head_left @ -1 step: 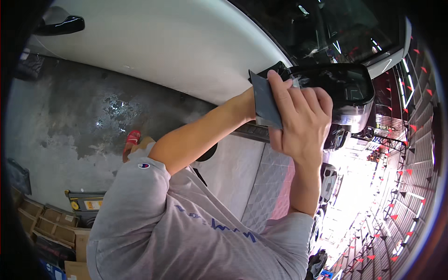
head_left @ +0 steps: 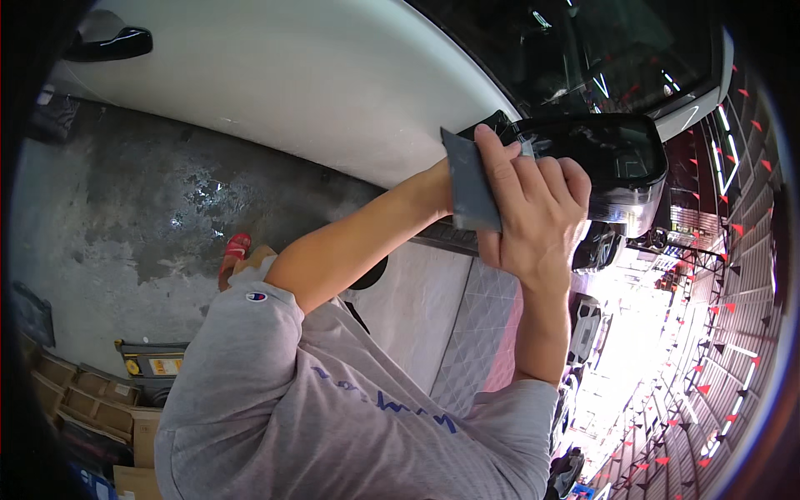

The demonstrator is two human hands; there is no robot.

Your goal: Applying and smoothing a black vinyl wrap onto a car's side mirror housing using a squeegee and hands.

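The workpiece in hand is a thin, flat, dark-grey rectangular sheet (head_left: 471, 183), material not determinable, with a pale strip along its lower edge. Location: raised off the floor, just left of the mirror in the view.

Right hand (head_left: 537, 204): closed on the sheet. The index finger lies along the sheet's right edge; the thumb shows below the lower corner. Left hand: hidden behind the sheet and the right hand; only its wrist (head_left: 435, 187) shows entering from the left. Its grip cannot be told, nor whether the two hands touch.

Adjacent part: a glossy black side mirror (head_left: 604, 150) with rounded corners and a silvery lower band (head_left: 633, 212). The right hand overlaps its near end in the view; contact between sheet and mirror cannot be confirmed.

Step in hand (judgement): holding and positioning the sheet close to the mirror, both arms brought together there. The next move would call for a firm pinch, a controlled sheet angle and the left fingers kept clear of the edge.

Surroundings: a pearl-white metal car door (head_left: 292, 75) with a black pull handle (head_left: 110, 46) and a dark glass window (head_left: 617, 50). Beyond the door's lower edge lies a wet grey concrete floor (head_left: 125, 200), with brown cardboard boxes (head_left: 92, 396) at lower left.
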